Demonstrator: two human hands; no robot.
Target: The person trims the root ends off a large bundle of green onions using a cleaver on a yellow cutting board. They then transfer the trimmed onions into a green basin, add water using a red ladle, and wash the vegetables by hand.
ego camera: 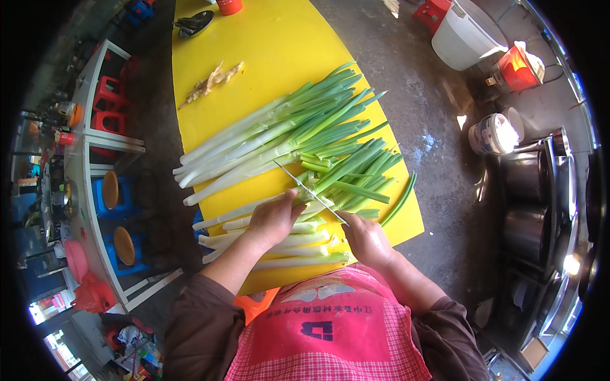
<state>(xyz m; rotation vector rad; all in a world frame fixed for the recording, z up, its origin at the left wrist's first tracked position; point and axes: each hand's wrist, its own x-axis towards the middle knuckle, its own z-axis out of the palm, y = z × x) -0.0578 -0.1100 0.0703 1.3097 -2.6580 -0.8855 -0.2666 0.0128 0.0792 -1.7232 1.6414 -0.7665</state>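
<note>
My right hand [366, 234] grips a knife [314, 196], its thin blade slanting up and left across the stalks. Near the blade, my left hand [276, 216] is closed around a long green onion [248, 207] where white turns to green. Cut white stalks [305, 251] lie side by side close to my body, their tips by my right hand. Loose green leaves [369, 166] are heaped beyond the knife, to the right. Farther up, a row of whole green onions [267, 143] lies with white ends left and green tops right. All rest on a yellow tabletop [286, 43].
Ginger root [212, 83] lies on the tabletop's upper left; a black dish [195, 24] and a red container [229, 5] stand at its far end. On the floor at right are a large white tub [464, 38] and a white bucket [491, 135]. Shelving with stools [109, 193] is left.
</note>
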